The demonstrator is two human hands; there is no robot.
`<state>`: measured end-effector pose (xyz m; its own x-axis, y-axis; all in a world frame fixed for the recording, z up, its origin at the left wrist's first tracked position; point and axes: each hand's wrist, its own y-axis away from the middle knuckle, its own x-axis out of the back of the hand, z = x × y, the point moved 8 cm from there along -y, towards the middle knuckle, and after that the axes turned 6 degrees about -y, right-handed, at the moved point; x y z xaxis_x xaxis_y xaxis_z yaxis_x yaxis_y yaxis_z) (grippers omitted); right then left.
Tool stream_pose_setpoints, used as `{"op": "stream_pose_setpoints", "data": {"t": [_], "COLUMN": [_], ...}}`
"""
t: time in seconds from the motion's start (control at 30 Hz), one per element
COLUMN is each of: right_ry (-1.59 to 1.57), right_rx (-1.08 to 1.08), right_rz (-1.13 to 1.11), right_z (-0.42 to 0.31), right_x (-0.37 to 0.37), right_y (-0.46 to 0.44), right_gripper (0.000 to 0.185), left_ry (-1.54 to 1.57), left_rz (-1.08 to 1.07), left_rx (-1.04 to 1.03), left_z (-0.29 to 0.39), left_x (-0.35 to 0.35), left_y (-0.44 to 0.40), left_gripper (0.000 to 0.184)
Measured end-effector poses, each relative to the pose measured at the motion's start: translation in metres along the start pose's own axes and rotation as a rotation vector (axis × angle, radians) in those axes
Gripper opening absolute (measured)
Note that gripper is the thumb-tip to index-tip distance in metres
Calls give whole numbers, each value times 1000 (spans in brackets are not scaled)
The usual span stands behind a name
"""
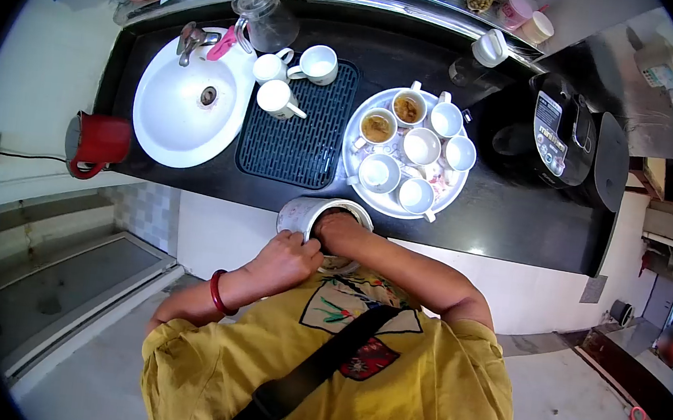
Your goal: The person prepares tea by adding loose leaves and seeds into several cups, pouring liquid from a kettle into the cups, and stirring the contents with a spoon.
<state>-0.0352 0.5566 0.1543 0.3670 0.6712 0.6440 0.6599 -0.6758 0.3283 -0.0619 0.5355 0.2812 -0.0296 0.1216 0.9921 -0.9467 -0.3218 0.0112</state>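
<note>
A white container (294,216), round and deep like a pot or canister, is held against my body at the counter's front edge. My left hand (293,254) is closed over its near left rim. My right hand (341,231) reaches down inside it, so the fingers and whatever they touch are hidden. Just beyond, a round white tray (453,195) carries several white cups. Two of these, a cup (378,126) and another cup (409,107), have brown contents; the others look pale inside. Left of the tray, three white mugs (318,64) stand on a dark slotted drying mat (290,145).
A white sink (158,132) with a metal tap (192,42) is at the left. A glass jug (269,25) stands behind the mat. A red kettle or jug (98,142) sits at the counter's left end; a black appliance (558,138) and a lidded bottle (481,55) are on the right.
</note>
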Motion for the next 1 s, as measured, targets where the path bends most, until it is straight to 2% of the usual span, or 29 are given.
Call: {"op": "stream_pose_setpoints", "data": {"t": [0.17,0.33,0.57,0.77,0.87,0.93,1.0], "right_ry": [91,187,154,149,136,2,7], "right_rx": [-10,-123,-141,-177,-132,-223,-210], "right_rz": [-60,-185,-124,-225,-182,-58,-39], "right_z": [8,6,17,20,15,13,16], "right_x": [-13,-7,-21,-25,-18,7,6], "right_y": [5,13,0,-3,-6,2,5], "right_gripper": [19,23,21,22,21,19,18], "left_ry": [-19,-32,-25,23,31,39,28], "left_rz": [-15,6,29,59,70,75,77], "left_rx": [-7,-23,-34,-21,-9,-3,0], "left_z": [9,10,4,-1,-4,-4,-3], "left_x": [-6,-13,-13,-14,-12,-13,-14], "left_y": [-7,-6,-5,-4,-4,-4,-4], "left_gripper": [7,7,8,9,9,9,8]}}
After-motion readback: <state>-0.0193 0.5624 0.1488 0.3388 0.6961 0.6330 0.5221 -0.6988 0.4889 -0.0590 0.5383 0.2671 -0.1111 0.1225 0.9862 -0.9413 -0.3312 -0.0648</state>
